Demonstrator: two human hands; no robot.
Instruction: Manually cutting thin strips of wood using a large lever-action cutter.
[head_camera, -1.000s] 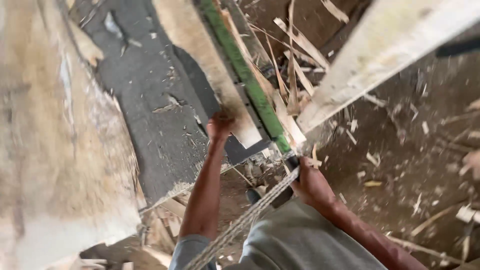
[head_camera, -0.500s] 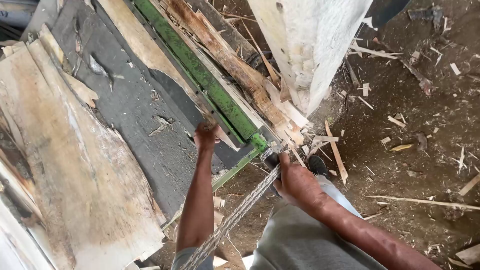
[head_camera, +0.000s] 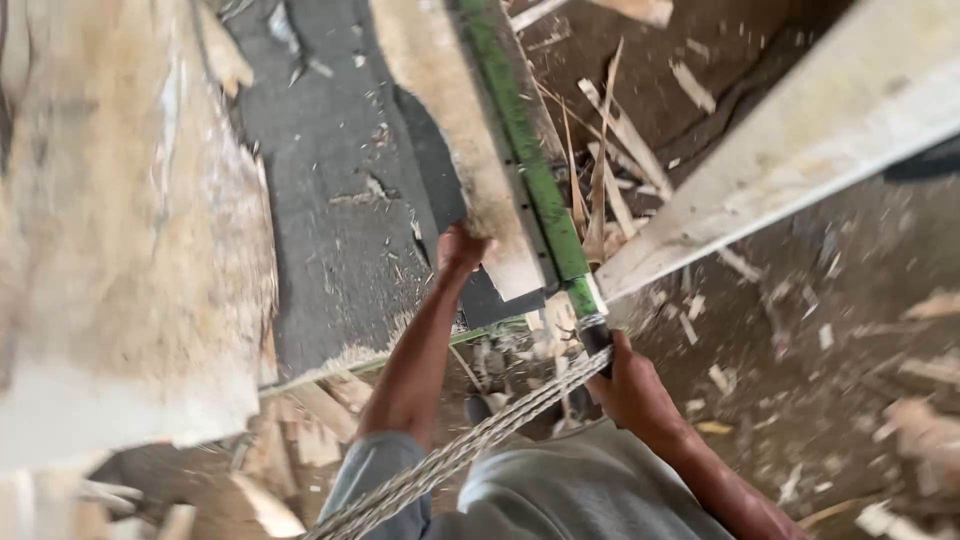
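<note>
My left hand (head_camera: 460, 250) presses on the near end of a long pale wooden plank (head_camera: 450, 130) that lies on a dark grey machine table (head_camera: 340, 200). A green metal rail (head_camera: 525, 150) runs along the plank's right side. My right hand (head_camera: 625, 385) is closed around a dark handle at the near end of that rail. A twisted steel cable (head_camera: 470, 445) runs from the handle down across my grey shirt.
A big rough wooden slab (head_camera: 120, 230) fills the left. A pale beam (head_camera: 800, 140) crosses the upper right. Wood offcuts and splinters (head_camera: 610, 170) lie beyond the rail and on the dirt floor (head_camera: 820, 380) at right. More scraps lie below the table edge.
The view has swung between the frames. Both hands keep their places on the plank end and the handle. The plank seems slightly nearer to me.
</note>
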